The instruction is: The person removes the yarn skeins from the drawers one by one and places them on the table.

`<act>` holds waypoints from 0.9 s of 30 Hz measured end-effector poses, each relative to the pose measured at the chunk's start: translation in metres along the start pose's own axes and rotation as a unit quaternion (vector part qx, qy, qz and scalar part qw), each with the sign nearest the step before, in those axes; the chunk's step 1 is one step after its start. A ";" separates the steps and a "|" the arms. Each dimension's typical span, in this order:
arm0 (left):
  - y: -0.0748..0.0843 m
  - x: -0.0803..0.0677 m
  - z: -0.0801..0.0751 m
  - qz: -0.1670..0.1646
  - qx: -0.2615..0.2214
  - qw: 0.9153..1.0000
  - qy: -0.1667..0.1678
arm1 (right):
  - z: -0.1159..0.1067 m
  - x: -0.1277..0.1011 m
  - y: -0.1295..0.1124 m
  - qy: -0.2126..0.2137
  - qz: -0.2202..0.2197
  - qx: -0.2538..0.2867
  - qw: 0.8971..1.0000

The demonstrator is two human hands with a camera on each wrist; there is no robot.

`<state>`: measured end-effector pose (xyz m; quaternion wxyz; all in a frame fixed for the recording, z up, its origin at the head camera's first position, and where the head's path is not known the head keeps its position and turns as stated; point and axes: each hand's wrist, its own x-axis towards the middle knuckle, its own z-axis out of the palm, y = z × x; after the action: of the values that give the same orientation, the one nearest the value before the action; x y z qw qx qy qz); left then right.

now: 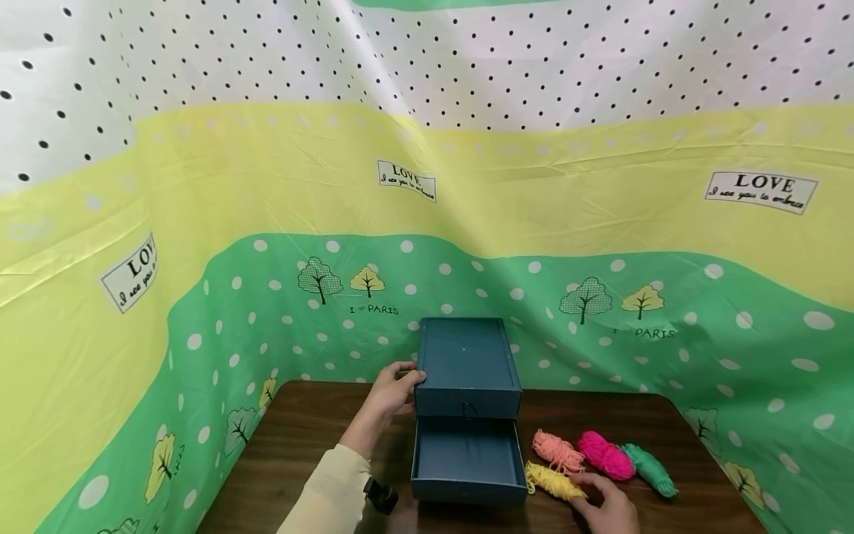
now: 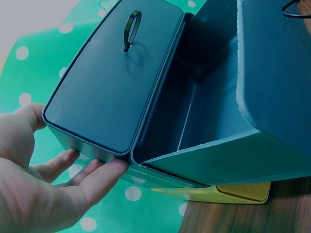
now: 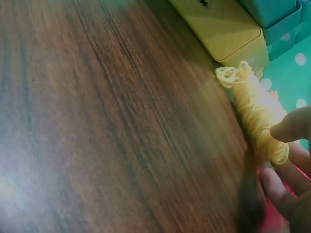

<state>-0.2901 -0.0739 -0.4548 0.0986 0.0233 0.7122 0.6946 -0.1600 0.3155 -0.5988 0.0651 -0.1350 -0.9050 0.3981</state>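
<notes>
A dark blue drawer box (image 1: 467, 356) stands on the table; its top drawer is in and a lower drawer (image 1: 467, 449) is pulled out with a bare floor. My left hand (image 1: 390, 391) rests against the box's left upper corner, thumb at the top edge and fingertips on the side. In the left wrist view, a black loop handle (image 2: 132, 31) shows on the top drawer's front. My right hand (image 1: 607, 508) pinches the near end of a yellow yarn bundle (image 1: 554, 482), right of the open drawer. The right wrist view shows the thumb on that yarn (image 3: 255, 107).
Coral yarn (image 1: 557, 449), pink yarn (image 1: 606, 455) and green yarn (image 1: 650, 469) lie right of the drawers. A yellow section (image 3: 228, 29) sits under the blue drawers. The brown wooden table (image 1: 300, 430) meets a patterned curtain (image 1: 367, 334) behind and at the sides.
</notes>
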 end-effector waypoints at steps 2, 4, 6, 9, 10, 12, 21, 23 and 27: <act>0.000 0.000 0.000 -0.001 0.000 1.000 0.000 | -0.001 -0.001 -0.001 0.006 -0.007 -0.005 1.000; -0.001 0.000 0.000 0.000 0.000 1.000 0.000 | -0.002 -0.003 -0.002 0.015 -0.013 -0.012 1.000; -0.001 0.000 -0.001 0.000 -0.001 1.000 0.000 | -0.004 -0.005 -0.005 0.024 -0.021 -0.016 0.999; -0.001 0.001 -0.001 0.002 -0.002 1.000 -0.001 | -0.006 -0.008 -0.012 0.034 -0.024 -0.017 0.999; -0.001 0.001 -0.001 0.002 -0.002 1.000 -0.002 | -0.007 -0.009 -0.015 0.036 -0.025 -0.016 0.999; -0.001 0.001 -0.001 0.002 -0.002 1.000 -0.003 | -0.008 -0.011 -0.022 0.034 -0.022 -0.010 0.999; -0.002 0.001 -0.002 0.001 0.005 1.000 -0.002 | -0.007 -0.020 -0.058 0.029 -0.065 0.044 0.996; -0.002 0.001 -0.002 0.000 0.007 1.000 -0.001 | -0.005 -0.023 -0.064 0.039 -0.087 0.054 0.994; -0.001 0.002 -0.002 -0.004 0.010 1.000 0.000 | -0.003 -0.025 -0.073 0.055 -0.123 0.064 0.989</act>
<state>-0.2928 -0.0756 -0.4557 0.1008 0.0212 0.7192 0.6872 -0.1495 0.2633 -0.5432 0.1717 -0.0399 -0.8825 0.4361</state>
